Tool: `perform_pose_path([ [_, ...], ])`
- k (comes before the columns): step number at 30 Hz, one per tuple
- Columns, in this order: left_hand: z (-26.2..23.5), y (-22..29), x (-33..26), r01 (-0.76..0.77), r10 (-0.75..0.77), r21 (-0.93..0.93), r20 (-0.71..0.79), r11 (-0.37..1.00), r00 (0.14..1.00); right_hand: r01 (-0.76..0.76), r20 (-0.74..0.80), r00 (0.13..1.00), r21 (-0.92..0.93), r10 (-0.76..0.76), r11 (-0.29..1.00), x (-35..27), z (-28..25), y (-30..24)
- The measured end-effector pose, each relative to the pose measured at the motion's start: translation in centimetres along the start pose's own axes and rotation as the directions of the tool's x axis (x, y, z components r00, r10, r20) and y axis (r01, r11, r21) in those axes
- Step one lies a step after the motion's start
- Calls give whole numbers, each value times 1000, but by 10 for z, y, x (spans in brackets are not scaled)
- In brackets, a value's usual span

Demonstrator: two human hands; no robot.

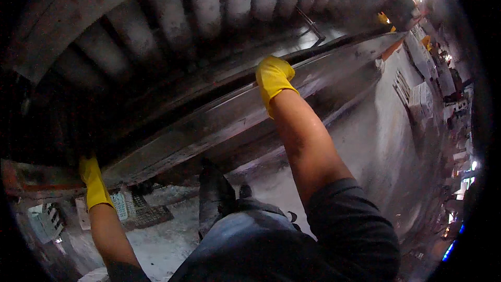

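Note:
A long grey trough-like structure [209,125] runs slantwise across the view from lower left to upper right. My right hand [275,79], in a yellow rubber glove, is closed over its upper rim, with the fingertips hidden beyond the edge. Farther left and lower, my left hand [95,181], gloved the same way, reaches up at the structure's left end. Its fingers fade into shadow there, so their grip does not show. Inside, beyond my right hand, lies a thin bent metal rod [312,27].
Grey rounded ribs [172,15] line the dark inside. Plastic crates [148,213] stand on the pale, dirty floor [162,245] at lower left. To the right is a white slotted crate [420,98]. Small yellow patches [384,18] at the far right end are too small to identify.

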State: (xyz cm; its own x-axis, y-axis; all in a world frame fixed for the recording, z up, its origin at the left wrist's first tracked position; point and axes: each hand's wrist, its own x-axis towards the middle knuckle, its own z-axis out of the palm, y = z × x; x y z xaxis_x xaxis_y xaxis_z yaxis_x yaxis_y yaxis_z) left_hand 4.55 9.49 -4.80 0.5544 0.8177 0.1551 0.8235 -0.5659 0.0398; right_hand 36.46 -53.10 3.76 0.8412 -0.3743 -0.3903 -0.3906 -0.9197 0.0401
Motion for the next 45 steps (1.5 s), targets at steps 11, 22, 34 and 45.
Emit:
perform_pose_path([
  [11,-30,32,-24,214,-133,-470,201,856,971,7,-9,1000,33,-7,999,10,8,2],
  [22,-9,16,-11,216,-110,-548,220,808,969,20,-7,1000,24,-20,1000,8,7,2],
  [34,6,0,-2,167,-97,-549,155,819,983,16,21,1000,28,-16,999,2,0,1],
  [45,12,-7,8,-6,19,-364,34,931,999,34,51,998,76,-38,997,-5,-6,5],
])
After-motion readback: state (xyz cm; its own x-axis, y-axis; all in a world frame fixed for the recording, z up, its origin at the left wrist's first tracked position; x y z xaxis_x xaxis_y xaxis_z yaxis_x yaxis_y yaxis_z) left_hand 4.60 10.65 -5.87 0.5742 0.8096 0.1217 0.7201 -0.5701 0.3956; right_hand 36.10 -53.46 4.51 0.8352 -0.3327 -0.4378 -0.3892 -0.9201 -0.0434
